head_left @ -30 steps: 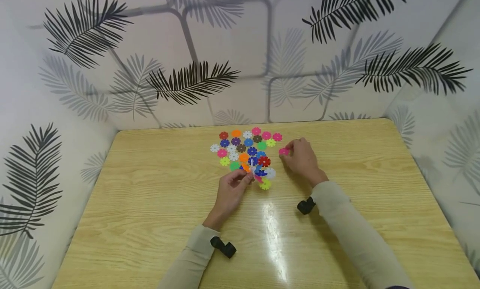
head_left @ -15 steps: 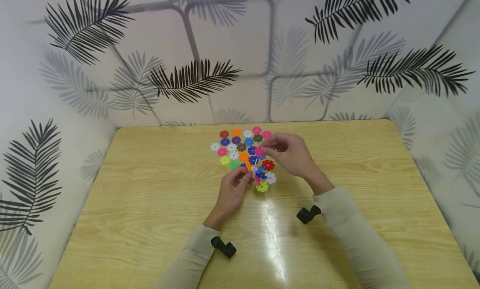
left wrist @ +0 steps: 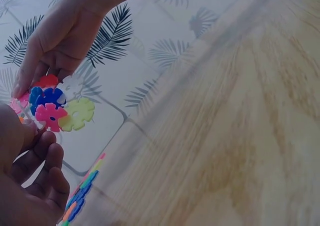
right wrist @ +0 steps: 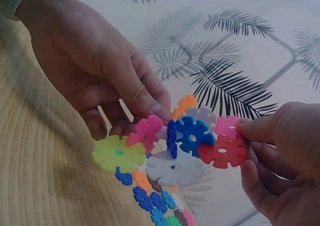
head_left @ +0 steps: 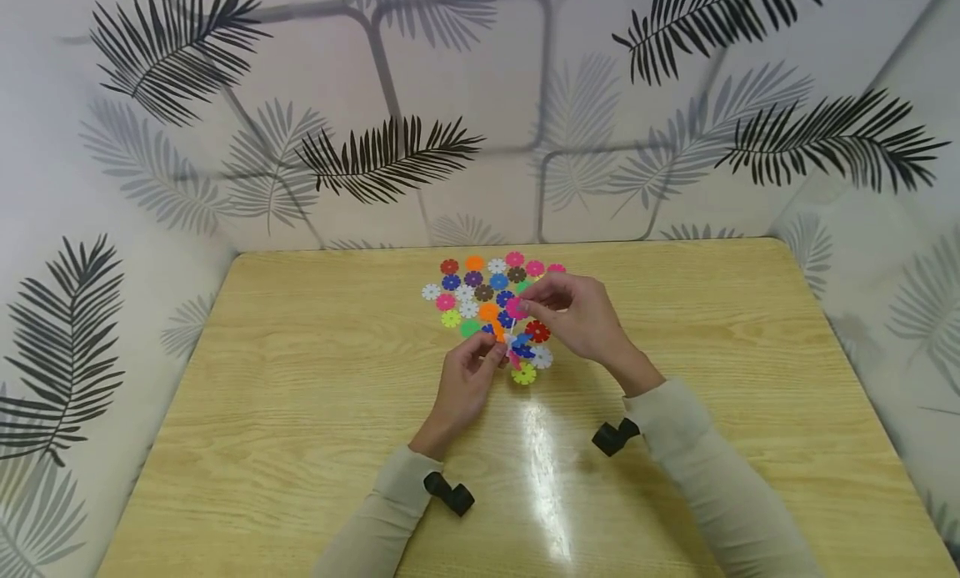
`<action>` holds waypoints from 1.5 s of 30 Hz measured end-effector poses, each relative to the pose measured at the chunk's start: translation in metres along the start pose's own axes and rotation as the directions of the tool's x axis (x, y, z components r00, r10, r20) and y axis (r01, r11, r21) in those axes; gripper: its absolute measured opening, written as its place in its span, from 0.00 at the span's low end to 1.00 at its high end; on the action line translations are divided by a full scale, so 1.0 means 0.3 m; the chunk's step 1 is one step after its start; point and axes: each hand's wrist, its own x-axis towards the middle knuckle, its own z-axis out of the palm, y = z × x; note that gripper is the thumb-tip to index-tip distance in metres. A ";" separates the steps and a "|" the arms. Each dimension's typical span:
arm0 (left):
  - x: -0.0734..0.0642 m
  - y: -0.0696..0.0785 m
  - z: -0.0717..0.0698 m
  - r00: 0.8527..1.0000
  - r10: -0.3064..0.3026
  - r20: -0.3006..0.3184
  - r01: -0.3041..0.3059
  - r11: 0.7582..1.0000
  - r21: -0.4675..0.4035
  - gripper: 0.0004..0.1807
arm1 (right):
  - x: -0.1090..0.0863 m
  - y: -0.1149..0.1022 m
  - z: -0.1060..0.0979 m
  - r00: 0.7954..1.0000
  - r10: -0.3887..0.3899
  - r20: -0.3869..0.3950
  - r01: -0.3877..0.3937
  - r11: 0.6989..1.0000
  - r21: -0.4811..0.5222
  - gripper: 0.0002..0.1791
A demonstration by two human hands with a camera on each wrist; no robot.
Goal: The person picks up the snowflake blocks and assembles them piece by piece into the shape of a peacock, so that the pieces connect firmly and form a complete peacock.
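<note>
My left hand (head_left: 467,379) pinches a cluster of interlocked plastic snowflake discs, held above the table. In the right wrist view the cluster has a yellow disc (right wrist: 119,155), a white disc (right wrist: 175,170), a blue disc (right wrist: 195,137), a red disc (right wrist: 222,151) and an orange disc (right wrist: 185,106). My right hand (head_left: 583,315) pinches a pink disc (head_left: 515,308) between thumb and finger at the cluster's far side. That disc sits against a white disc's edge; whether their slots are joined I cannot tell. The left fingertips partly hide the cluster's near side.
Several loose discs, such as a brown disc (head_left: 483,293) and an orange disc (head_left: 474,263), lie flat beyond the hands near the back of the wooden table (head_left: 300,394). A leaf-patterned wall (head_left: 465,77) rises behind the table's back edge.
My right hand has brought the pink disc leftward from beside the loose discs to the cluster. The cluster has tilted slightly in my left hand, which otherwise stays in place.
</note>
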 end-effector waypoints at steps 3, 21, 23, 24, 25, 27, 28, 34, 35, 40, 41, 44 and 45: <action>0.000 0.003 0.003 1.000 -0.007 -0.005 0.007 1.000 -0.001 0.10 | -0.006 0.000 0.001 1.000 0.000 -0.014 0.000 1.000 0.004 0.07; 0.001 0.011 0.010 1.000 -0.003 -0.014 0.003 1.000 0.018 0.09 | -0.023 0.037 0.013 0.999 -0.027 -0.041 0.030 0.997 0.076 0.06; 0.000 0.009 0.011 1.000 0.001 -0.020 0.000 1.000 0.019 0.09 | -0.024 0.037 0.017 0.999 -0.030 -0.038 0.033 0.996 0.080 0.05; 0.000 0.010 0.011 1.000 0.002 -0.026 -0.001 1.000 0.021 0.09 | -0.024 0.036 0.019 0.999 -0.035 -0.038 0.038 0.996 0.085 0.05; -0.001 0.009 0.011 0.999 0.006 -0.031 -0.006 1.000 0.019 0.09 | -0.023 0.035 0.021 0.999 -0.039 -0.038 0.042 0.995 0.088 0.05; -0.004 0.010 0.012 0.999 0.019 -0.045 -0.018 1.000 0.017 0.09 | -0.024 0.031 0.025 0.998 -0.046 -0.040 0.049 0.994 0.097 0.04; -0.006 0.011 0.013 0.998 0.027 -0.052 -0.027 1.000 0.016 0.08 | -0.026 0.030 0.028 0.998 -0.047 -0.043 0.051 0.994 0.101 0.04; -0.016 0.008 0.019 0.996 0.056 -0.069 -0.055 0.998 0.008 0.07 | -0.040 0.040 0.041 0.996 -0.049 -0.069 0.056 0.993 0.106 0.02; -0.017 0.007 0.021 0.996 0.056 -0.069 -0.056 0.998 0.007 0.07 | -0.042 0.041 0.042 0.996 -0.051 -0.069 0.058 0.993 0.103 0.02; -0.024 0.007 0.029 0.995 0.072 -0.064 -0.072 0.997 0.007 0.07 | -0.050 0.042 0.040 0.997 -0.054 -0.056 0.058 0.996 0.070 0.02; -0.024 0.007 0.029 0.995 0.075 -0.060 -0.074 0.997 0.007 0.07 | -0.051 0.041 0.039 0.997 -0.053 -0.054 0.057 0.996 0.064 0.02; -0.017 0.007 0.026 0.996 0.076 -0.042 -0.077 0.997 -0.006 0.08 | -0.050 0.043 0.034 0.997 -0.053 -0.052 0.056 0.997 0.050 0.03; -0.013 0.005 0.023 0.997 0.074 -0.036 -0.074 0.997 -0.008 0.07 | -0.049 0.047 0.032 0.997 -0.054 -0.052 0.056 0.997 0.051 0.03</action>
